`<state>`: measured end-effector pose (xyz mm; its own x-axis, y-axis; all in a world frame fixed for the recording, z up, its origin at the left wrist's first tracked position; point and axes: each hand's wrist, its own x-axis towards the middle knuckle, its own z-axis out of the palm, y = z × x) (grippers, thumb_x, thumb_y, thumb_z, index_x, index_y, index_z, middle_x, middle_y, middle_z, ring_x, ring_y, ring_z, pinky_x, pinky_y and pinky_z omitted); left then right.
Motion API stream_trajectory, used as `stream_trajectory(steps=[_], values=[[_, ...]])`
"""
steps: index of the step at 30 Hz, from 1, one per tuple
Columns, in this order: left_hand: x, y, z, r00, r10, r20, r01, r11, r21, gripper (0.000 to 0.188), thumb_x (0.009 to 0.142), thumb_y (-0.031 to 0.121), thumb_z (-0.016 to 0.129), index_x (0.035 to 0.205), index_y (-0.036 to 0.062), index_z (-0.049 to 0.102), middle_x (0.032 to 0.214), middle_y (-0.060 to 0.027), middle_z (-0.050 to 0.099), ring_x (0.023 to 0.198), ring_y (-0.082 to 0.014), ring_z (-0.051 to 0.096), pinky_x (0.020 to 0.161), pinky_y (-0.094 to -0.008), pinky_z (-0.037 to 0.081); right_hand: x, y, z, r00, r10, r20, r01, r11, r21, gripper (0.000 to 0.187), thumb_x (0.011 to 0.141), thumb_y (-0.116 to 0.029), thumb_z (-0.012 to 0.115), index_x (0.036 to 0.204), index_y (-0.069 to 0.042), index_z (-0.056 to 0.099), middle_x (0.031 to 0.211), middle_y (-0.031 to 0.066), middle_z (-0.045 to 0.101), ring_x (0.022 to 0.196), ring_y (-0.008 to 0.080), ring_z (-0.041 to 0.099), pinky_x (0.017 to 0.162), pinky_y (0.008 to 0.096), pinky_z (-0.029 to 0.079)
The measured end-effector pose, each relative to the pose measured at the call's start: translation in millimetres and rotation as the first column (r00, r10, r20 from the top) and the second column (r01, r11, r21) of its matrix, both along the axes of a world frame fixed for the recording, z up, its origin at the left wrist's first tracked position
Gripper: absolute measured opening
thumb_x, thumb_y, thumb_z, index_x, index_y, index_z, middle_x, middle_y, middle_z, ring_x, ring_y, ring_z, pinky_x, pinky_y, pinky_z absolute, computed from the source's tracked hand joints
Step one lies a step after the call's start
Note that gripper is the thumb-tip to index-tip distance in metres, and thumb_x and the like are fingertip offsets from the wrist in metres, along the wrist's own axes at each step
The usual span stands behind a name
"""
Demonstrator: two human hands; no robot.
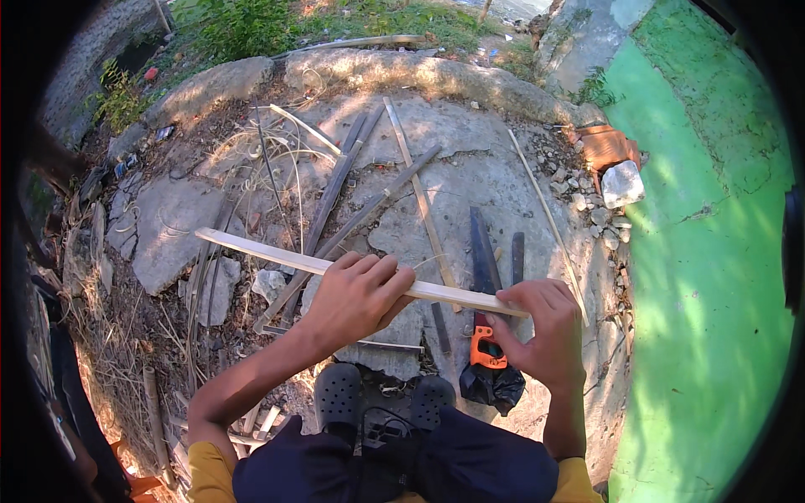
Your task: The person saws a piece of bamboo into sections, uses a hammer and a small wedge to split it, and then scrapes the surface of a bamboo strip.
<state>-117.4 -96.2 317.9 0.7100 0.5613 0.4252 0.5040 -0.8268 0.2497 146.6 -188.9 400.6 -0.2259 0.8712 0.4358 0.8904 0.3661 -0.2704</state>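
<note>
A pale wooden strip (260, 250) spans the view in front of me, slanting down from left to right. My left hand (359, 293) is wrapped round its middle, knuckles up. At its right end, my right hand (541, 331) grips the tip between thumb and fingers. Below the strip, near my right hand, a hand saw (485, 251) with an orange handle (486, 348) lies on the ground, its blade pointing away from me. Beside the saw handle is a black plastic bag (490, 387). The strip covers a part of the saw.
Several dark wooden slats (335, 189) lie crossed on the cracked concrete (478, 172). Curled shavings (251, 151) are heaped at the far left. A thin stick (545, 218) lies to the right, near a white stone block (622, 184) and a green wall (696, 277). My shoes (338, 394) are below.
</note>
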Motion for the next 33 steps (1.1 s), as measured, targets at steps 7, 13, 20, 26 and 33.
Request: stream_trajectory(steps=[7, 13, 20, 26, 33], values=[[-7, -17, -13, 0.994, 0.091, -0.068, -0.091, 0.996, 0.006, 0.030, 0.087, 0.025, 0.076, 0.104, 0.0093, 0.057, 0.095, -0.0055, 0.056, 0.093, -0.0247, 0.061, 0.076, -0.0387, 0.047, -27, 25, -29, 0.995, -0.081, -0.052, 0.038, 0.823, -0.566, 0.038, 0.106, -0.036, 0.055, 0.095, -0.004, 0.073, 0.066, 0.0121, 0.066, 0.061, 0.0327, 0.066, 0.060, 0.0438, 0.050], [-30, -10, -29, 0.985, 0.014, -0.174, -0.073, 0.939, -0.335, 0.039, 0.088, 0.043, 0.074, 0.088, 0.0084, 0.058, 0.068, -0.0099, 0.065, 0.066, -0.0358, 0.068, 0.057, -0.0491, 0.047, -18, 23, -75, 0.977, -0.049, -0.206, -0.087, 0.794, -0.602, 0.045, 0.109, -0.039, 0.053, 0.091, -0.007, 0.080, 0.060, 0.0165, 0.062, 0.057, 0.0370, 0.065, 0.055, 0.0449, 0.047], [-41, -31, -50, 0.972, -0.039, -0.233, -0.070, 0.893, -0.445, 0.045, 0.092, 0.049, 0.071, 0.086, 0.0057, 0.061, 0.066, -0.0152, 0.064, 0.066, -0.0379, 0.067, 0.059, -0.0496, 0.050, -21, 9, -103, 0.934, -0.106, -0.341, -0.191, 0.659, -0.727, 0.049, 0.109, -0.039, 0.055, 0.084, -0.001, 0.075, 0.056, 0.0134, 0.059, 0.051, 0.0271, 0.059, 0.054, 0.0408, 0.044], [-40, -41, -54, 0.961, -0.065, -0.267, -0.128, 0.753, -0.646, 0.051, 0.095, 0.057, 0.069, 0.098, 0.0085, 0.056, 0.063, -0.0132, 0.060, 0.064, -0.0388, 0.065, 0.059, -0.0515, 0.045, -20, 15, -107, 0.957, 0.005, -0.289, -0.234, 0.600, -0.765, 0.036, 0.105, -0.033, 0.063, 0.088, -0.003, 0.072, 0.061, 0.0102, 0.062, 0.056, 0.0199, 0.061, 0.057, 0.0376, 0.046], [-44, -32, -88, 0.986, -0.123, -0.112, -0.046, 0.444, -0.895, 0.049, 0.103, 0.054, 0.061, 0.109, 0.0073, 0.049, 0.077, -0.0129, 0.061, 0.074, -0.0350, 0.063, 0.067, -0.0476, 0.046, -10, 17, -121, 0.960, 0.094, -0.263, -0.246, 0.731, -0.636, 0.023, 0.096, -0.025, 0.076, 0.100, -0.003, 0.072, 0.081, 0.0105, 0.070, 0.071, 0.0205, 0.066, 0.066, 0.0371, 0.051]])
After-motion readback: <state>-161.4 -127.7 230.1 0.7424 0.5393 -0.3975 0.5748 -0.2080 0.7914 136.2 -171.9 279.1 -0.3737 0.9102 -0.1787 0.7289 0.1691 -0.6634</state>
